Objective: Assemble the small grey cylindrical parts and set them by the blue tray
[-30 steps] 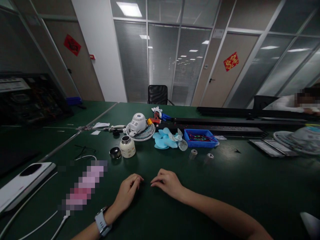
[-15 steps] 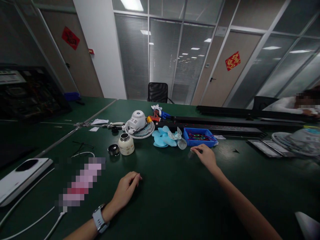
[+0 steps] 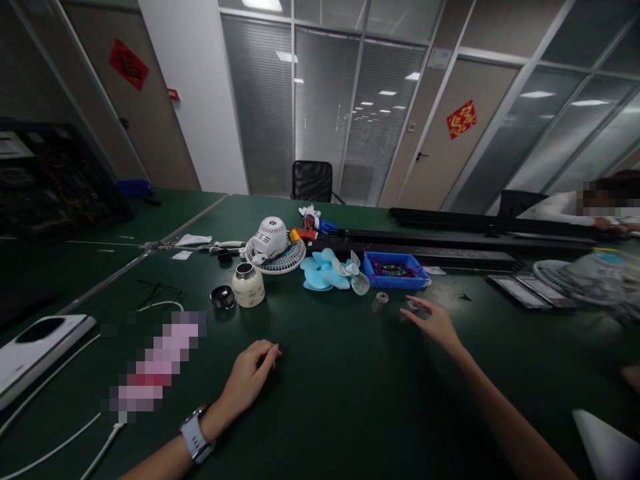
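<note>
The left hand [image 3: 250,373] lies on the bench [image 3: 340,387], fingers curled, thumb and forefinger tips together. The right hand [image 3: 437,327] reaches from the near side toward the far edge, thumb and forefinger apart with a metal cylinder [image 3: 415,305] between them; I cannot tell whether they touch it. Green bench top spreads between the hands. A second cylinder [image 3: 380,302] stands just left of the right hand. Beyond both cylinders, a blue bin [image 3: 397,282] and blue fan blades [image 3: 325,270] block the way, with black rails [image 3: 440,253] behind. Beyond the left hand stand a jar [image 3: 249,290] and a black cap [image 3: 223,298]. A white cable [image 3: 107,443] runs along the left.
</note>
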`<action>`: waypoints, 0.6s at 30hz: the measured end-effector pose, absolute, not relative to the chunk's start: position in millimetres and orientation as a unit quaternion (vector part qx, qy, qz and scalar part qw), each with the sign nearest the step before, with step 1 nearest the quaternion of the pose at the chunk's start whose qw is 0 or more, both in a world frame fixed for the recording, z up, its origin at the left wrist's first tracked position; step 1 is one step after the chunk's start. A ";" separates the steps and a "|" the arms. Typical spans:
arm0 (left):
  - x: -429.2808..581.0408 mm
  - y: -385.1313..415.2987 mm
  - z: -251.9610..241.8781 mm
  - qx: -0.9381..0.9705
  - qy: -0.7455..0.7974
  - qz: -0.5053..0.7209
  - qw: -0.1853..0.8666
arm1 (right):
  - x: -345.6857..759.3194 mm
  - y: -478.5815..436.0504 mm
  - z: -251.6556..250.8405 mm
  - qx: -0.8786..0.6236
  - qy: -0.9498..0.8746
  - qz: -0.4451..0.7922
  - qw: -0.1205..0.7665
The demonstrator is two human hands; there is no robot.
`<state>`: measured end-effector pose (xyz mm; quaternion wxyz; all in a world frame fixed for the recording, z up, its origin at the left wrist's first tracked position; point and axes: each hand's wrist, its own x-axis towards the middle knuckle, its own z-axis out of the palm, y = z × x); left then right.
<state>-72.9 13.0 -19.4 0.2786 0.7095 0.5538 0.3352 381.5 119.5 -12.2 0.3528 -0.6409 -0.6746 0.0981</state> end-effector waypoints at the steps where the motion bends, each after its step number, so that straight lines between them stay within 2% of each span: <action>1: -72.7 13.2 -19.4 0.709 0.554 0.336 0.279 | 385.6 120.7 -15.8 -0.637 -0.664 0.131 0.369; 5: -73.1 13.3 -18.7 0.702 0.550 0.343 0.295 | 381.2 111.6 -16.9 -0.608 -0.652 0.209 0.401; 12: -70.0 8.9 -19.5 0.735 0.499 0.358 0.288 | 288.1 48.6 -4.0 -0.480 -0.758 0.318 0.307; 18: -60.3 2.0 -15.6 0.785 0.426 0.394 0.218 | 193.2 44.4 -12.5 -0.368 -0.796 0.362 0.316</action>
